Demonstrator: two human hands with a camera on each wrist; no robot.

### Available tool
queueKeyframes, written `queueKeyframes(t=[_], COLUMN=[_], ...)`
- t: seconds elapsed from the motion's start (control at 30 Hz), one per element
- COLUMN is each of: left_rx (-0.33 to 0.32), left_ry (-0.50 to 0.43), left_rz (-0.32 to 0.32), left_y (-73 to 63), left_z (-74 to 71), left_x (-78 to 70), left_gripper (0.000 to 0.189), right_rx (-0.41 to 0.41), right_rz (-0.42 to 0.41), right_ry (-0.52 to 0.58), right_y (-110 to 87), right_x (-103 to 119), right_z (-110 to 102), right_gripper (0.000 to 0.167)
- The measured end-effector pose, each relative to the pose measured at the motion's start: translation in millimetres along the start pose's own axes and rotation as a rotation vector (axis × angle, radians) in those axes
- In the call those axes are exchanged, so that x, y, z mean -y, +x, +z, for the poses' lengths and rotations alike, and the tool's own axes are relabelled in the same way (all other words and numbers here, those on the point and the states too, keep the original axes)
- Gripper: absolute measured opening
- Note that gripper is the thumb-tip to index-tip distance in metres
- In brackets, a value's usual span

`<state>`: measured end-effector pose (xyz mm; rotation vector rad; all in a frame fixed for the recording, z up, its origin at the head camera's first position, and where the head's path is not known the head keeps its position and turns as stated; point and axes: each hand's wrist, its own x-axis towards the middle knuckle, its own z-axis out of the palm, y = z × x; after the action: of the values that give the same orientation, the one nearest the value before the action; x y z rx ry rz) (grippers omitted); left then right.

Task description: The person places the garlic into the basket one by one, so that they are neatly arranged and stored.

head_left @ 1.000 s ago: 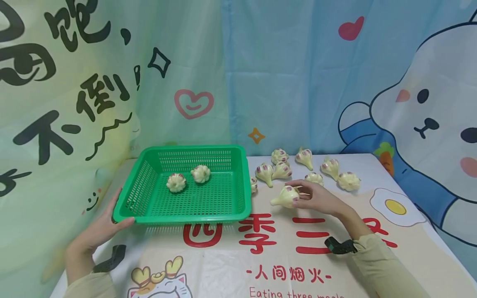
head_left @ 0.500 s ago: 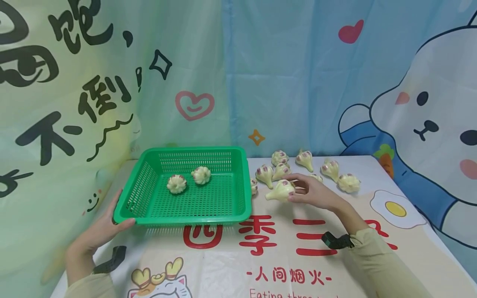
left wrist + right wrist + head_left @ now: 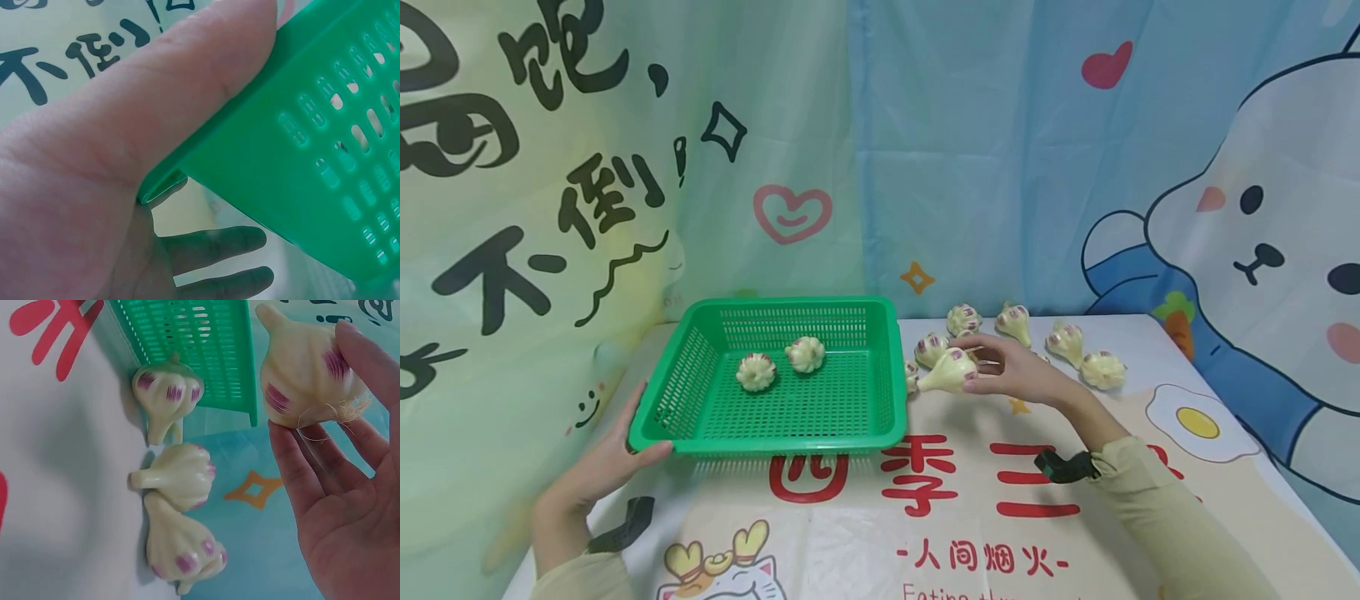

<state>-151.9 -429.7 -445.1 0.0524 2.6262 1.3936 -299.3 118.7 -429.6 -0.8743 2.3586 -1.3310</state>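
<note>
My right hand [image 3: 1017, 367] holds a garlic bulb [image 3: 951, 372], its pale stem pointing left toward the basket. In the right wrist view the thumb presses one side of that garlic bulb [image 3: 312, 369] and the fingers the other, with stringy roots facing the palm. At the left front corner of the green plastic basket [image 3: 775, 443], my left hand [image 3: 597, 467] grips the rim. The left wrist view has the left thumb [image 3: 206, 56] across the rim of the basket [image 3: 237, 144], fingers on the outer side. Two garlic bulbs [image 3: 756, 372] lie inside the basket.
Several more garlic bulbs [image 3: 1013, 322] lie on the table right of the basket, some touching one another. One garlic bulb [image 3: 167, 394] sits close by the basket's right wall. A printed mat [image 3: 850, 533] covers the table front, and a printed curtain [image 3: 940, 167] hangs behind.
My right hand has moved left and slightly away from me, raising the garlic bulb and bringing it nearer the basket. The left hand and basket keep their place.
</note>
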Motion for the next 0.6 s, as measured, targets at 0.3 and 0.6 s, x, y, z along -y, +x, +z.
queueKeyframes(t=[0.3,0.6], left_rx=[0.001,-0.005], left_ry=[0.002,0.017], left_rz=[-0.008,-0.011], left_y=[-0.2,0.3], left_z=[0.0,-0.4], left_x=[1.6,0.3], left_gripper=[0.097,0.097], right_rx=[0.019,0.057], right_rz=[0.035,0.099], right_ry=[0.016,0.06], right_y=[16.3,36.4], right_x=[13.4,19.7], right_z=[3.4,8.0], right_gripper=[0.06,0.062])
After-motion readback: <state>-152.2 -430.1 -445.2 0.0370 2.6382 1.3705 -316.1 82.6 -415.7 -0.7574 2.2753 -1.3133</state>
